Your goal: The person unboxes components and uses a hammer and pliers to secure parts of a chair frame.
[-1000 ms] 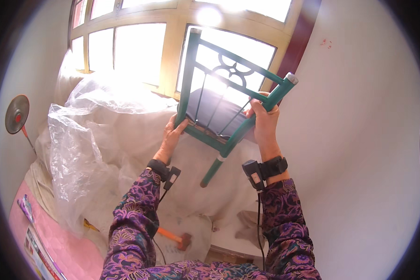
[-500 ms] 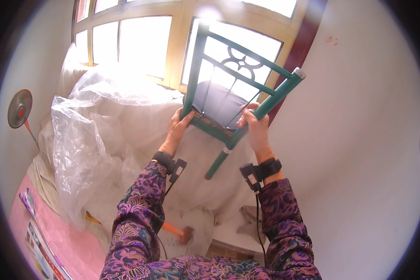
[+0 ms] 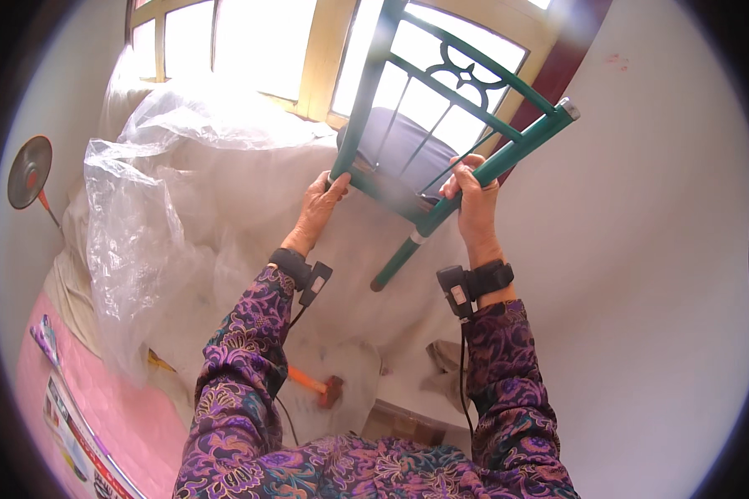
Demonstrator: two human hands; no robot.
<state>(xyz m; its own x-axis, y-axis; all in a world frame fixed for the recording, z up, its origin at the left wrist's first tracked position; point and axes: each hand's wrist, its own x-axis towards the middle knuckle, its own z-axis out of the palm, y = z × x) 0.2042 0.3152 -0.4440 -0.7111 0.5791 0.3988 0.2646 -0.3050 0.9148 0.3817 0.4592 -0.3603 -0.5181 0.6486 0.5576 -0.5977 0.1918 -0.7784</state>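
Observation:
A green metal chair (image 3: 520,156) with a grey seat (image 3: 404,148) is held up before the window, tilted with its backrest toward the upper right. Its back has a curled ornament (image 3: 466,76) and thin upright rods. My left hand (image 3: 318,208) grips the left post low down, near the crossbar. My right hand (image 3: 476,200) is wrapped round the thick right post, below its pale worn end cap. One leg end (image 3: 383,279) points down between my forearms. The far part of the chair is hidden behind the seat.
Clear plastic sheeting (image 3: 133,266) covers a pale heap on the left. An orange-handled hammer (image 3: 329,391) lies below my arms, by a brown cloth (image 3: 448,366). Far left are a round fan-like disc (image 3: 30,172) and a pink quilted cover (image 3: 133,416). A white wall (image 3: 641,249) rises on the right.
The chair and both my hands sit slightly farther right in view, and the chair a little higher. The room has shifted in the picture too. My grip on both posts looks the same.

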